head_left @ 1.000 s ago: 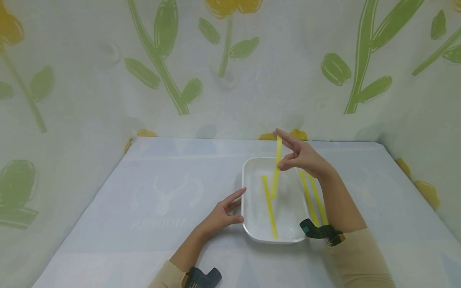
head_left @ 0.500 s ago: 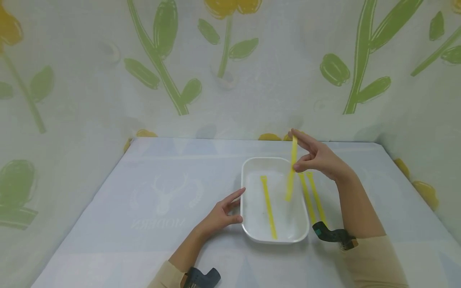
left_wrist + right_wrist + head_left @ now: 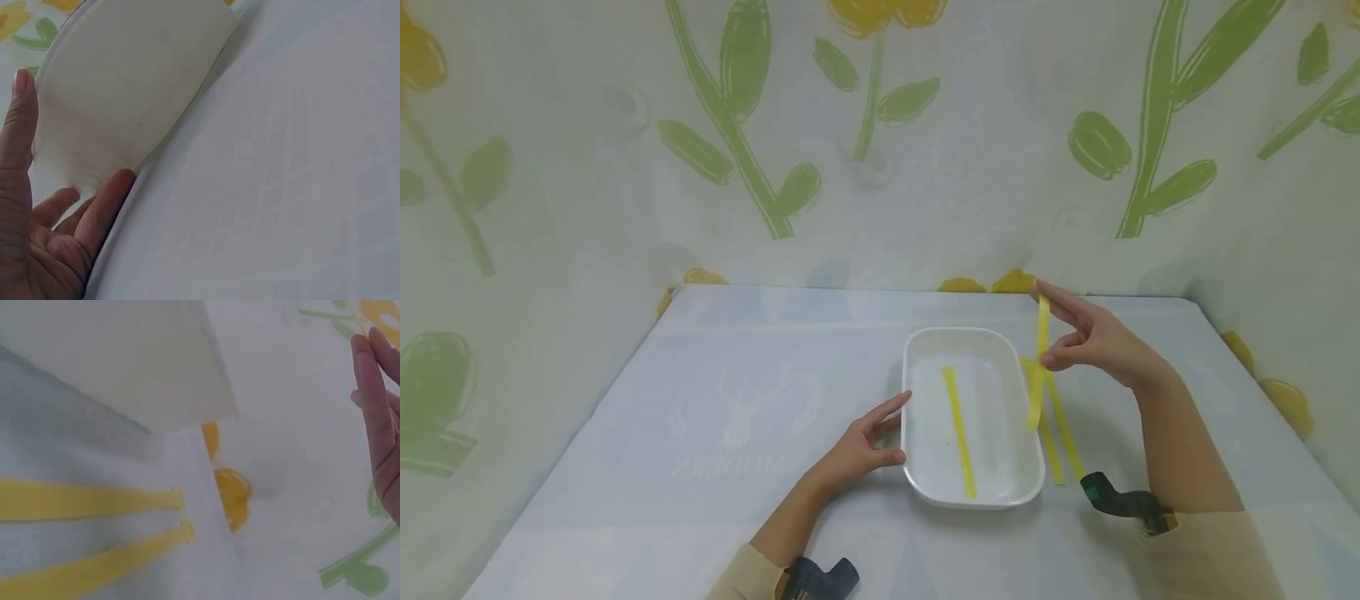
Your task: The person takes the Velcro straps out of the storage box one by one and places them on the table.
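Observation:
A white plastic tray [image 3: 1003,467] with rounded corners stands on the table. My left hand [image 3: 861,446] rests against its left side, fingers and thumb touching the wall [image 3: 137,81]. Inside the tray lies one long, flat yellow strip [image 3: 958,433] with a wider end. My right hand [image 3: 1093,342] pinches another yellow strip [image 3: 1036,396], which hangs nearly upright over the tray's right rim. Two more yellow strips lie side by side on the table just right of the tray, a nearer strip [image 3: 94,500] and an outer strip [image 3: 106,562]; the held strip partly covers the nearer one in the head view.
A pale cloth with a faint deer print [image 3: 741,417] covers the table [image 3: 647,500]. Behind it rises a curtain [image 3: 970,192] printed with yellow flowers and green leaves. Each wrist wears a dark camera mount, such as the right mount [image 3: 1120,500].
My right hand has moved right with the pinched yellow strip, from above the tray's middle to its right rim. The left hand, tray and strip in it have stayed put.

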The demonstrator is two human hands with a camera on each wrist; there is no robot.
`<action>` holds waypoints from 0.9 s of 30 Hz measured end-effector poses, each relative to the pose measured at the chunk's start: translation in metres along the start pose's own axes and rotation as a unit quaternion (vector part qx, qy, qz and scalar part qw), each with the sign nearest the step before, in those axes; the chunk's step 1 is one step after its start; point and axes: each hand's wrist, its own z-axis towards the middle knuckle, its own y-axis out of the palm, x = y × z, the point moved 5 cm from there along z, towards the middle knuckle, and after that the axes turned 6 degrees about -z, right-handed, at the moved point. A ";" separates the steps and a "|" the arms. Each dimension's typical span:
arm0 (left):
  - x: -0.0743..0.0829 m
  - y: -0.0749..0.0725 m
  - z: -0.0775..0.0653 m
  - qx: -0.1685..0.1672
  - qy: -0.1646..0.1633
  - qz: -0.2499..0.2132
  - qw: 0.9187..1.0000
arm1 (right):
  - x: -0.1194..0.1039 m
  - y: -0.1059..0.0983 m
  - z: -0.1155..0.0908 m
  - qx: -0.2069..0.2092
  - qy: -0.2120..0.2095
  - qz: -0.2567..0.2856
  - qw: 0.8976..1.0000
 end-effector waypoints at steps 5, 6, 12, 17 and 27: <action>-0.003 -0.001 -0.001 -0.004 0.001 -0.001 1.000 | 0.011 -0.005 -0.008 -0.006 0.015 -0.010 1.000; -0.003 -0.001 -0.001 -0.005 0.001 -0.001 1.000 | 0.014 -0.005 -0.010 -0.006 0.022 -0.012 1.000; -0.003 -0.001 0.000 -0.009 0.007 0.000 1.000 | 0.026 -0.011 -0.023 0.002 0.051 -0.033 0.998; -0.002 0.000 -0.001 -0.009 0.014 0.000 1.000 | 0.036 -0.014 -0.031 -0.007 0.072 -0.063 0.995; 0.000 0.001 -0.001 -0.005 0.010 0.003 1.000 | 0.057 -0.018 -0.047 -0.023 0.109 -0.083 0.990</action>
